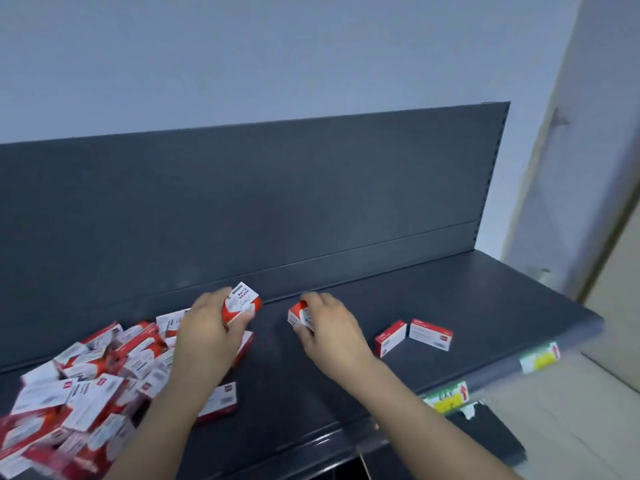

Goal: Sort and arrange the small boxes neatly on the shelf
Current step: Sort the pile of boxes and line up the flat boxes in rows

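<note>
Jumbled boxes [86, 393] heap left of the left hand [207, 327], which grips a paper-clip box [242, 301]; the right hand [329, 327] pinches a second box [297, 315]. Only two placed boxes [429, 334] stand right of it on the shelf [485, 289]; most sorting remains.

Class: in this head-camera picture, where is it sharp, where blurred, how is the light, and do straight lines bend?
Head view: print on the box in the left hand is readable; the pile of boxes smears towards the lower left corner; the price labels on the shelf edge blur too; light soft and even, no glare; the back panel has a leaning right edge, suggesting wide-angle distortion.
</note>
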